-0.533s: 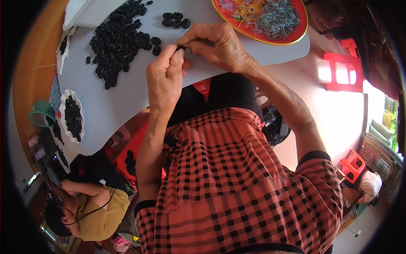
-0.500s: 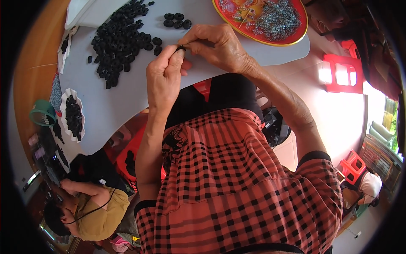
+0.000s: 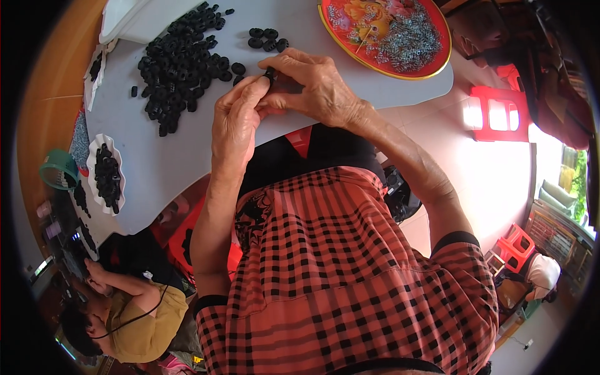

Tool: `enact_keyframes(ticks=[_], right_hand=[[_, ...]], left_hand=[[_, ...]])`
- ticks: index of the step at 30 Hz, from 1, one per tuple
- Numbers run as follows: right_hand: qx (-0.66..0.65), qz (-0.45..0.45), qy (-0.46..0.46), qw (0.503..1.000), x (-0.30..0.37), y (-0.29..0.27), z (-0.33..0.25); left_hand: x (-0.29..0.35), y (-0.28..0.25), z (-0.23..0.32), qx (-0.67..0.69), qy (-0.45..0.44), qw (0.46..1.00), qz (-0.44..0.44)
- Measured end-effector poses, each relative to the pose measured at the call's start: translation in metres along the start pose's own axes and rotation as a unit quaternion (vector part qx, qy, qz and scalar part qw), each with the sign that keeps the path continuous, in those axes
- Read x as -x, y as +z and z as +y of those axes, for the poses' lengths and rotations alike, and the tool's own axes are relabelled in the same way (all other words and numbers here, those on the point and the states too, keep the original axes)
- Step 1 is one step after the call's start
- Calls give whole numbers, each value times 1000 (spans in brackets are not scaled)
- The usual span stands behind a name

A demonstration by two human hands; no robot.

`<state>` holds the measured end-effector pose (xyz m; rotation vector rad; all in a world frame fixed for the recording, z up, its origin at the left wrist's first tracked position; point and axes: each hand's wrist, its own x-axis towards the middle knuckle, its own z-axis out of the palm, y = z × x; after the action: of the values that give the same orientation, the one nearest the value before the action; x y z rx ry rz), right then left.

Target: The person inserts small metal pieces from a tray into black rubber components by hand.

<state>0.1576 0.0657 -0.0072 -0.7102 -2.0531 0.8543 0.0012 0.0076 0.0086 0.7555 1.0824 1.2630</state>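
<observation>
Change logged over the last half second: the right hand (image 3: 328, 94) had thumb and forefinger closed together at the left fingertips; now they are spread well apart, forefinger above and thumb below. The left hand (image 3: 236, 124) pinches a small black piece (image 3: 269, 74) between thumb and forefinger, above the near edge of the table (image 3: 169, 165). Right forefinger tip sits just beside the piece; contact cannot be told. Reading: the left hand now appears to carry the piece alone, so the two-handed pinch seems released, though whether the piece itself has altered is too small to judge. Unchanged: the loose heap of black parts (image 3: 178, 72), the small cluster of black rounds (image 3: 269, 44), and the red tray (image 3: 440, 31) with its silvery metal bits (image 3: 409, 45).
</observation>
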Motion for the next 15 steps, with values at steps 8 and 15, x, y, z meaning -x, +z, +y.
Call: enact_keyframes(ticks=[8, 15], right_hand=[[109, 25, -53, 992, 1, 5, -1], [130, 32, -89, 987, 2, 1, 0]], left_hand=[[-3, -6, -3, 17, -1, 999, -27], [-4, -11, -6, -17, 0, 999, -43]])
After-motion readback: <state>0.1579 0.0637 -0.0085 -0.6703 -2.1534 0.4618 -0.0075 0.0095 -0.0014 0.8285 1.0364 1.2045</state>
